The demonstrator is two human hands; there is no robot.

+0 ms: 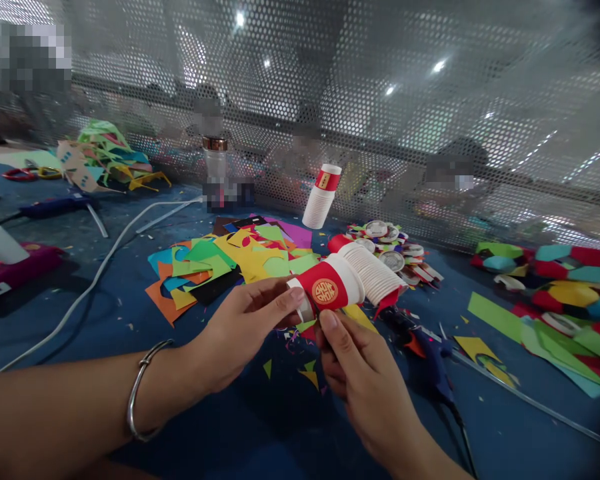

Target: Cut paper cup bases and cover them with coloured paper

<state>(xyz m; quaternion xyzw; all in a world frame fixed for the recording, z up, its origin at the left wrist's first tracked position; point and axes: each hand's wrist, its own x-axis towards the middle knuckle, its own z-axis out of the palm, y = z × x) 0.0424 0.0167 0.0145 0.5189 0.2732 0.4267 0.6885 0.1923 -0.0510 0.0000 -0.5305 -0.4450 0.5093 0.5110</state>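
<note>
A red and white paper cup (347,280) with a gold double-happiness emblem lies tilted on its side in the air, its wide rim pointing right. My left hand (253,320) has its thumb and fingers closed on the narrow base of this cup. Just below the emblem, my right hand (357,363) is closed in a pinch against the cup's lower side. A small dark bit shows at its fingertips, too hidden to name. Behind the held cup, a stack of white paper cups (373,273) lies on its side with red at both ends.
Colored paper scraps (250,250) are heaped beyond my left hand. Another cup stack (320,203) stands by the perforated metal screen (380,93). A blue glue gun (435,367) with its cord lies at right, near colored paper pieces (505,320). A white cable (105,260) crosses the left side.
</note>
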